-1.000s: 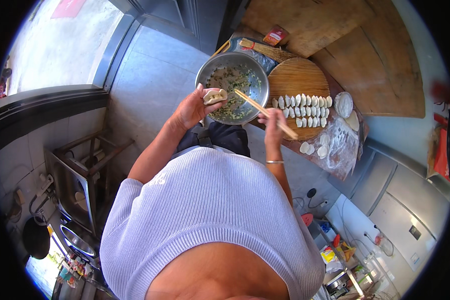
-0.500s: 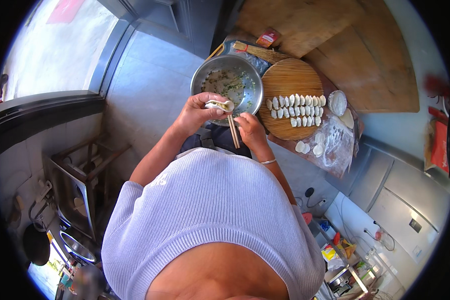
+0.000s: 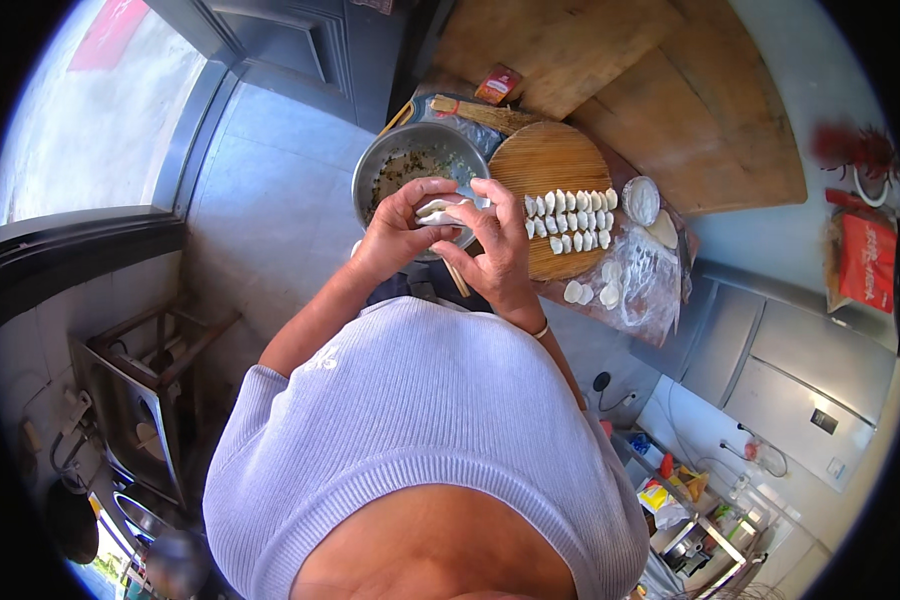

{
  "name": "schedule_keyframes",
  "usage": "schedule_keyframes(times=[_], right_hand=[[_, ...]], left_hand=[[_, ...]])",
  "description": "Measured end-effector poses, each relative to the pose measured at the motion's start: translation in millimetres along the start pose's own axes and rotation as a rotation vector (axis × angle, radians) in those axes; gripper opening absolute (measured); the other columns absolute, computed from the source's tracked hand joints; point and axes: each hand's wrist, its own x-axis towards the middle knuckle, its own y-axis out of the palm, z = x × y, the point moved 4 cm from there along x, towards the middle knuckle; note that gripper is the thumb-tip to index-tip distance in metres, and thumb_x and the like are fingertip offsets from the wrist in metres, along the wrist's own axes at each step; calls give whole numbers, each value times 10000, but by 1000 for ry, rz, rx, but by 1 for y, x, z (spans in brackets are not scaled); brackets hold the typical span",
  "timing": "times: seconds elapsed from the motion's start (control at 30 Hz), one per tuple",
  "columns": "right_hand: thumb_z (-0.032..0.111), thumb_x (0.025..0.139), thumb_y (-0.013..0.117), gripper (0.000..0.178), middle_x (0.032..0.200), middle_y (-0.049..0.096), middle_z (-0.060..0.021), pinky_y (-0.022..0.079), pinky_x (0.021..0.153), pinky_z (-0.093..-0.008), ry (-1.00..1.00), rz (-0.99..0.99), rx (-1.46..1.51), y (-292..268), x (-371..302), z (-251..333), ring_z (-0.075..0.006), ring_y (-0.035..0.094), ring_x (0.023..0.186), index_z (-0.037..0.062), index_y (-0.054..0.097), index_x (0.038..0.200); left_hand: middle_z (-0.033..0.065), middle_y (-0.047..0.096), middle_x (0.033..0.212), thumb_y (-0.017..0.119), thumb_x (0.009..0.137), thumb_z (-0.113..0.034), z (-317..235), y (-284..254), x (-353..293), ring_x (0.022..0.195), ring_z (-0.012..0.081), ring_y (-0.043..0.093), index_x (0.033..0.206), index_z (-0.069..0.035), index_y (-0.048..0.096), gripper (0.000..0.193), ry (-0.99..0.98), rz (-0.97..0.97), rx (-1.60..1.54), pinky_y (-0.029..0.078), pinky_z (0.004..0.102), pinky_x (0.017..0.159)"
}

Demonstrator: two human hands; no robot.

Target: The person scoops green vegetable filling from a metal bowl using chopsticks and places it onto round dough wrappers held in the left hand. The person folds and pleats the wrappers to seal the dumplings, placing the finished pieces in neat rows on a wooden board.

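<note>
A folded dumpling (image 3: 437,213) of pale dough is held over the near side of a steel bowl (image 3: 362,168). Fingers of my left hand (image 3: 392,232) close round it from the left. From the other side, my right hand (image 3: 502,245) pinches its edge with thumb and fingers. Green and brown bits of filling cling to the bowl's inside. Wooden chopsticks (image 3: 457,278) stick out below my right hand; their far ends are hidden, so what supports them is unclear. Shaped dumplings (image 3: 570,222) stand in three rows on a round slatted wooden board (image 3: 540,155), right of the bowl.
Several round dough wrappers (image 3: 610,285) lie on a floured plastic sheet (image 3: 648,270), near a round white-dusted dish (image 3: 641,200). Behind the board are a straw brush (image 3: 485,113) and a small red packet (image 3: 498,84). A metal-framed stand (image 3: 155,375) is at my left.
My right hand has come up from beside the chopsticks to the dumpling. The wrapper, open with filling showing before, is now folded between both hands. The view has shifted slightly.
</note>
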Motion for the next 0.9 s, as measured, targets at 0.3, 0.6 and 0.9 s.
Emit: schedule_keyframes(times=[0.3, 0.6, 0.9], right_hand=[[226, 662, 826, 491, 1156, 498, -154, 507, 831, -384, 24, -48, 33, 15, -9, -12, -305, 556, 1037, 49, 561, 1035], [248, 680, 812, 471, 1179, 490, -161, 502, 849, -376, -18, 43, 107, 37, -5, -10, -302, 561, 1040, 52, 582, 1041], [298, 673, 820, 561, 1158, 506, -166, 502, 843, -379, 34, -57, 85, 31, -6, -10, -303, 568, 1021, 35, 547, 1087]], left_hand=[[128, 613, 1176, 594, 783, 165, 0, -22, -14, 1105, 192, 581, 1275, -39, 447, 553, 89, -149, 7, 493, 297, 928], [120, 604, 1183, 602, 794, 133, 3, -31, -23, 1100, 198, 582, 1283, -20, 450, 534, 139, -190, 40, 498, 307, 927], [97, 609, 1157, 655, 771, 105, 3, -33, -25, 1087, 172, 575, 1201, -19, 520, 467, 112, -243, 63, 494, 303, 925]])
